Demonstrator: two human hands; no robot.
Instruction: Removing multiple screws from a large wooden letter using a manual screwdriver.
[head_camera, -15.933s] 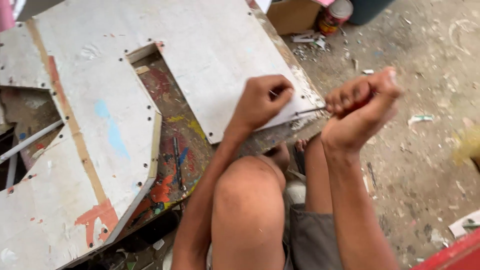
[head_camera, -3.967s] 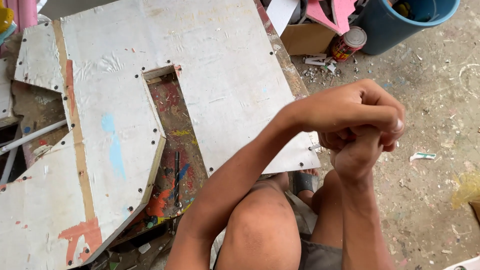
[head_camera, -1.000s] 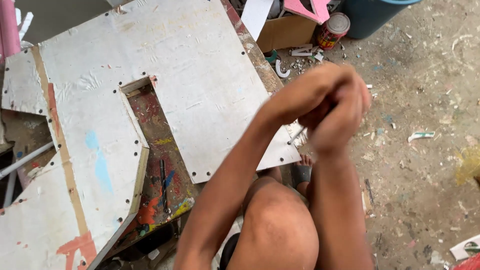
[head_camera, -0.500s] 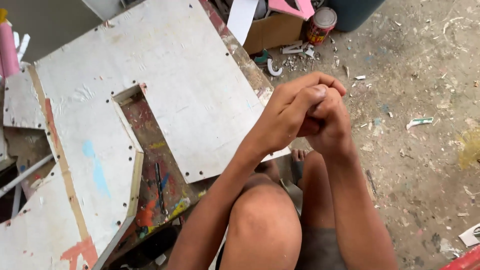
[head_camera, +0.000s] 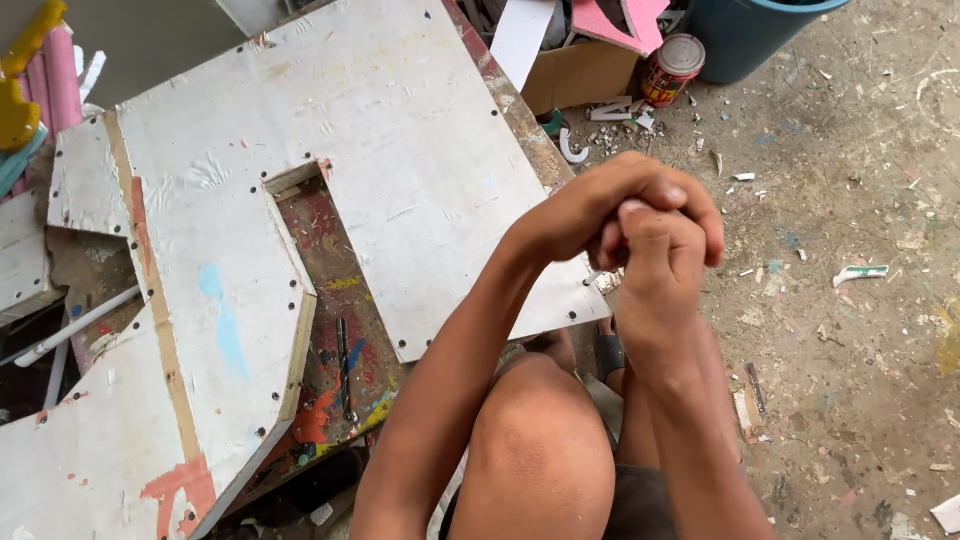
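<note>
Head view, left hand (head_camera: 600, 205) clasping right hand (head_camera: 660, 255), beside white panel (head_camera: 400, 180) edge

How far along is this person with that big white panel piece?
Already done: the white panel lies over a paint-stained frame, with small fasteners dotted along most edges. In hand: the left hand and right hand are clasped together over the panel's near corner; whatever they grip is hidden. What remains cannot be judged; the corner under the hands is covered.
</note>
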